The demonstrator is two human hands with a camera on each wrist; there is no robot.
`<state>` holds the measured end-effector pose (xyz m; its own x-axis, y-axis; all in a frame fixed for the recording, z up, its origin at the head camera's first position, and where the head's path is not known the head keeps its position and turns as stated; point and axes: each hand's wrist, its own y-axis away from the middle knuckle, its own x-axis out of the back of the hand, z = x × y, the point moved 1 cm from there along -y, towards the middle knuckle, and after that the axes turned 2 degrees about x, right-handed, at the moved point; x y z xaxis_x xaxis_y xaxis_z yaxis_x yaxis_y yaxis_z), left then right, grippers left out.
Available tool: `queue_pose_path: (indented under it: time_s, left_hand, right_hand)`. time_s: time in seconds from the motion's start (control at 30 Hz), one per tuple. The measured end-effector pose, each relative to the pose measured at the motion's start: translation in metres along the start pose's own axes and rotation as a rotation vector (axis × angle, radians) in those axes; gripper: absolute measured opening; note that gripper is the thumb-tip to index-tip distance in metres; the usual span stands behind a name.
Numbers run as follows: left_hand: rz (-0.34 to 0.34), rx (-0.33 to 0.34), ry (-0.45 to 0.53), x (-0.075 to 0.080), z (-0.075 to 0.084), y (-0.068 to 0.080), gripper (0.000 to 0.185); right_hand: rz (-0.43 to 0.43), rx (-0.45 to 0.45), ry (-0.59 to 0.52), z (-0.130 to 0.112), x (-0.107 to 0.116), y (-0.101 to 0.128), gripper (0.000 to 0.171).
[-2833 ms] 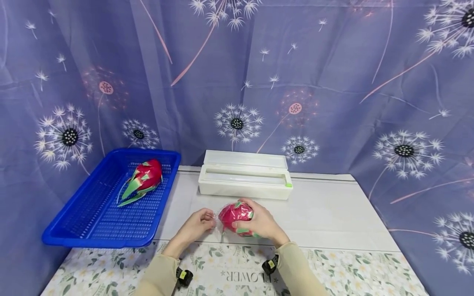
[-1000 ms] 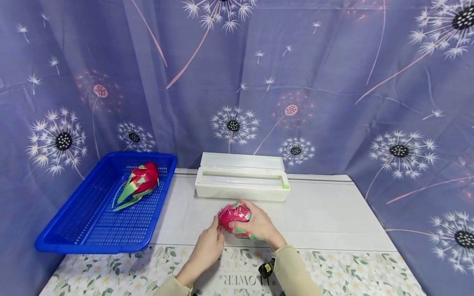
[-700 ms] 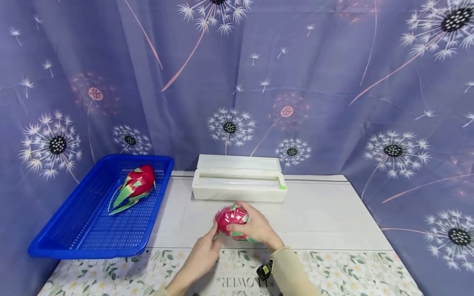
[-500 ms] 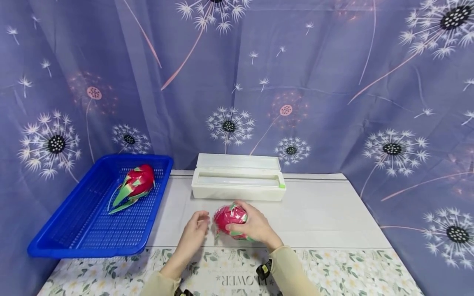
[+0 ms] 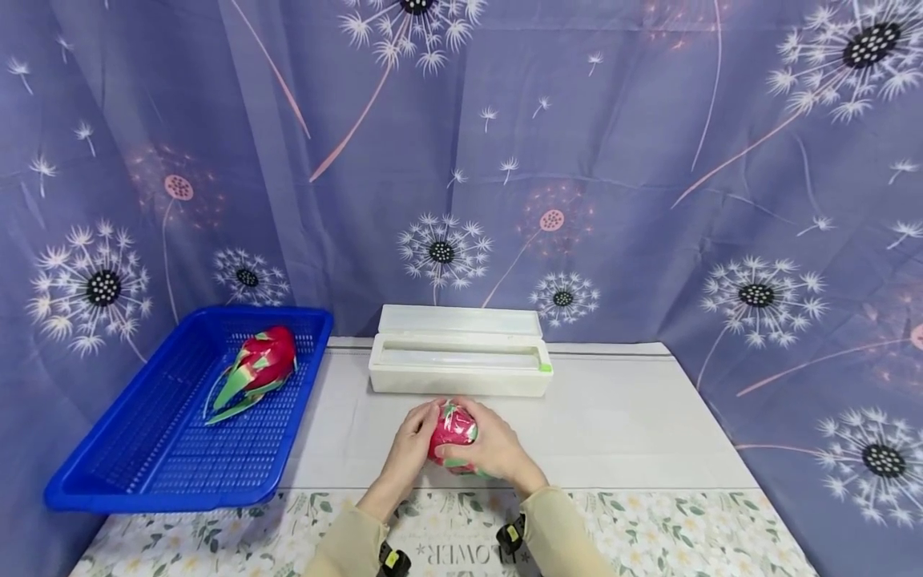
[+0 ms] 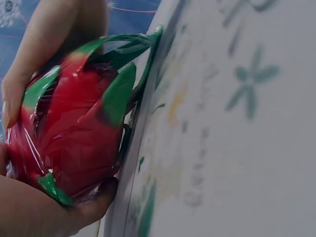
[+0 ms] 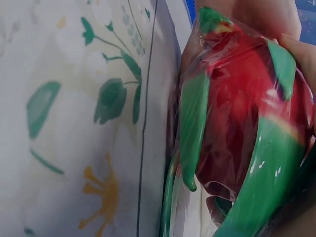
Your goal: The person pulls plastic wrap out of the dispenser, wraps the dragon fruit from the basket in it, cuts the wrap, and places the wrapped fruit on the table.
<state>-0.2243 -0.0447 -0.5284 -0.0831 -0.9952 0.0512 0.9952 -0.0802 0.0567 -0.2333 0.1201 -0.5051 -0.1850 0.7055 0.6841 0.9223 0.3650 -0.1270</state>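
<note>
A red dragon fruit (image 5: 453, 433) with green scales, tightly covered in clear plastic film, sits on the white tabletop between both hands. My left hand (image 5: 408, 450) curls round its left side, with the thumb low on it in the left wrist view. My right hand (image 5: 497, 449) grips the right side, fingers over the top and thumb in front. Glossy film clings to the fruit (image 7: 232, 98) in the right wrist view, and its long green tips stick out toward the right arm. Behind the hands stands a white cling film box (image 5: 461, 377) with its lid raised and a roll inside.
A blue plastic basket (image 5: 180, 501) stands on the left, with another dragon fruit (image 5: 267, 357) in it. The table's front part has a flower-printed cover (image 5: 649, 529). A purple dandelion curtain (image 5: 613, 160) hangs at the back and sides.
My left hand worked at the fruit's left end, drew away with fingers apart, and now lies against the fruit's left side. The right hand has kept its grip. The whole view shifted slightly.
</note>
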Motion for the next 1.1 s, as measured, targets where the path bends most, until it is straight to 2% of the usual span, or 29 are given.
queue_pose_path:
  time_s: [0.1,0.2,0.27,0.4,0.47,0.53,0.63,0.77,0.83,0.93,1.1]
  left_hand:
    - [0.028,-0.022,-0.027,-0.003,0.000,0.002,0.050]
    - [0.014,-0.023,-0.051,-0.002,0.000,0.003,0.049]
    - [-0.003,-0.038,-0.114,0.000,0.001,0.005,0.049]
    - [-0.005,-0.197,-0.382,0.003,0.006,0.012,0.053]
    - [-0.034,-0.278,-0.528,0.004,0.008,0.018,0.056]
    - [-0.087,-0.327,-0.618,0.007,0.009,0.023,0.059]
    - [-0.197,-0.337,-0.669,0.014,0.009,0.029,0.070]
    - [-0.271,-0.346,-0.752,0.021,0.009,0.032,0.097]
    - [-0.289,-0.373,-0.813,0.022,0.008,0.034,0.107]
    - [-0.294,-0.404,-0.863,0.022,0.008,0.036,0.112]
    - [-0.283,-0.413,-0.862,0.023,0.007,0.038,0.111]
  right_hand:
    - [0.007,0.015,0.019,-0.001,0.000,0.001,0.076]
    - [0.015,0.031,0.048,-0.003,0.000,0.002,0.077]
    - [0.016,0.042,0.065,-0.004,0.000,0.003,0.079]
    - [0.006,0.062,0.086,-0.005,0.000,0.006,0.091]
    - [-0.009,0.070,0.073,-0.004,0.002,0.011,0.097]
    - [-0.029,0.075,0.058,0.000,0.004,0.017,0.101]
    - [-0.053,0.069,0.030,0.008,0.008,0.028,0.103]
    - [-0.060,0.058,0.023,0.016,0.011,0.039,0.103]
    - [-0.072,0.060,0.028,0.016,0.011,0.043,0.101]
    - [-0.094,0.071,0.040,0.014,0.008,0.047,0.096]
    - [-0.101,0.111,0.053,0.010,0.004,0.049,0.092]
